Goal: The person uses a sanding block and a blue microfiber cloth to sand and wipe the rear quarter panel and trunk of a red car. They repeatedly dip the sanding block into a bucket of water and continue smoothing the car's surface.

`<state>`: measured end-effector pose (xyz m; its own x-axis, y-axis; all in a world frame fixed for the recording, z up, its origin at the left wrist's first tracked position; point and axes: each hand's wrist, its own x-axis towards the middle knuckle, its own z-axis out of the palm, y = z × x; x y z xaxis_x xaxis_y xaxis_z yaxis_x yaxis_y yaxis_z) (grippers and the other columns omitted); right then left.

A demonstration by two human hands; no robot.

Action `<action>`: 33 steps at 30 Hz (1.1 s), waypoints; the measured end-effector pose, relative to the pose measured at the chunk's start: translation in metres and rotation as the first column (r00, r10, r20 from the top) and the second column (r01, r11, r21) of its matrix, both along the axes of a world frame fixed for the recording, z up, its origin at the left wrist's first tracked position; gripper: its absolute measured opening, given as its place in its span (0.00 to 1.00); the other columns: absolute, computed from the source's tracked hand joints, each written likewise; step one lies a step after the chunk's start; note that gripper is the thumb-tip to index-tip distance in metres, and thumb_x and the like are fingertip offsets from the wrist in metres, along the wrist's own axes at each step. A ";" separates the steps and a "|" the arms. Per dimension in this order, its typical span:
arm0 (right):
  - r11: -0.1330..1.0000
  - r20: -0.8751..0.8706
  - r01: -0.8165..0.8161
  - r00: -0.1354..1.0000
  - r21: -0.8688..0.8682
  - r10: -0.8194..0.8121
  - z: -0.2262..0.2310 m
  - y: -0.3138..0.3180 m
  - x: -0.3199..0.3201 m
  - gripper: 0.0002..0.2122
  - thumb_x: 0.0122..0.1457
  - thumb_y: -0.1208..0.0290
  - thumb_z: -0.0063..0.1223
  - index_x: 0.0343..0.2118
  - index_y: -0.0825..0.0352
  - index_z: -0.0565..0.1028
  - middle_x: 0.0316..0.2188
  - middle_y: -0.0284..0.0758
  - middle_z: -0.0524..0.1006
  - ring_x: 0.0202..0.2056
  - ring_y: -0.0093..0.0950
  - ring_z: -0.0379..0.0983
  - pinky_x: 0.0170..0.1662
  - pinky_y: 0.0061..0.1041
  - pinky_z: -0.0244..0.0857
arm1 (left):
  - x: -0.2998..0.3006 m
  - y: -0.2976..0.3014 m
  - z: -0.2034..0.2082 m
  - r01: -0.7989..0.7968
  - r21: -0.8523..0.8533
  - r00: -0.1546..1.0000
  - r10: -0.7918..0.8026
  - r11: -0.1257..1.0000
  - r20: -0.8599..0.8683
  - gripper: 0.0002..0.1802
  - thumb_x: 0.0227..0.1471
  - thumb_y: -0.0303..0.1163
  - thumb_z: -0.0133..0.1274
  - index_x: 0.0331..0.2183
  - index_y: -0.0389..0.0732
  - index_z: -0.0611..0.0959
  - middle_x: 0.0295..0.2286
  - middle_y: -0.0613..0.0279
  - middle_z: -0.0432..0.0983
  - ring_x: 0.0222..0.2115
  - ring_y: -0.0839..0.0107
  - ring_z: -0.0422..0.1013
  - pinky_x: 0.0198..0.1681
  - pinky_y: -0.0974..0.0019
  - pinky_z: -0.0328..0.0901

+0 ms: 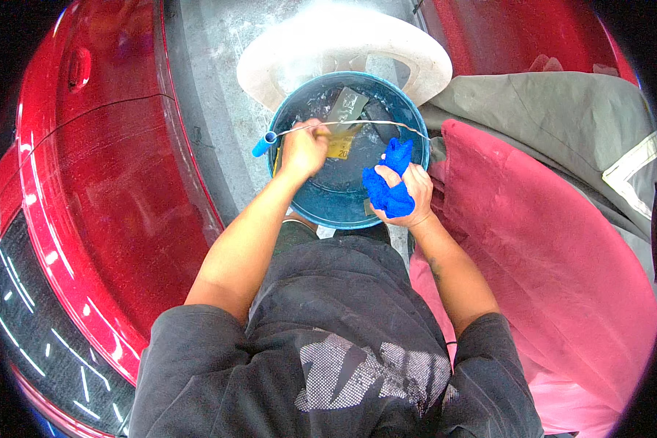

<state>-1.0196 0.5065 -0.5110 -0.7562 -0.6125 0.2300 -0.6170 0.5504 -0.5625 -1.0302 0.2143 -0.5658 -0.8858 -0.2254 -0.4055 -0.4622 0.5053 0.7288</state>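
A blue bucket (310,208) with water in it stands in front of me. My left hand (304,152) reaches over its left side, fingers closed at the edge of a yellow sheet (339,148) that looks like sandpaper; the fingertips are slightly blurred. My right hand (415,196) grips a bunched bright-blue cloth (398,155) above the bucket's right side. Farther back inside the bucket are a grey-green sheet (348,104) and a dark block (380,119). The bucket's wire handle (358,123) crosses the opening, its blue grip (264,144) beyond the left rim.
A white plastic chair (328,33) is just behind the bucket. On my left runs the side of a shiny red car (117,175). To the right hang a red cloth (540,248) and a grey-green cloth (533,109). Another red panel (518,36) is at the far right.
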 end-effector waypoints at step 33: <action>1.000 -0.010 0.002 1.000 -0.001 -0.002 -0.004 0.001 -0.002 0.36 0.45 0.53 0.74 0.62 0.49 0.81 0.49 0.39 0.85 0.40 0.44 0.83 0.43 0.44 0.72 | 0.029 0.064 0.003 0.506 0.012 0.860 -0.506 0.862 0.075 0.29 0.61 0.27 0.55 0.63 0.35 0.83 0.59 0.29 0.80 0.59 0.33 0.78 0.64 0.38 0.74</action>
<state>-1.0220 0.5074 -0.5150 -0.7552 -0.6106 0.2383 -0.6215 0.5515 -0.5565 -1.0013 0.2781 -0.5627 -0.8469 0.2426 -0.4732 -0.1929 0.6891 0.6985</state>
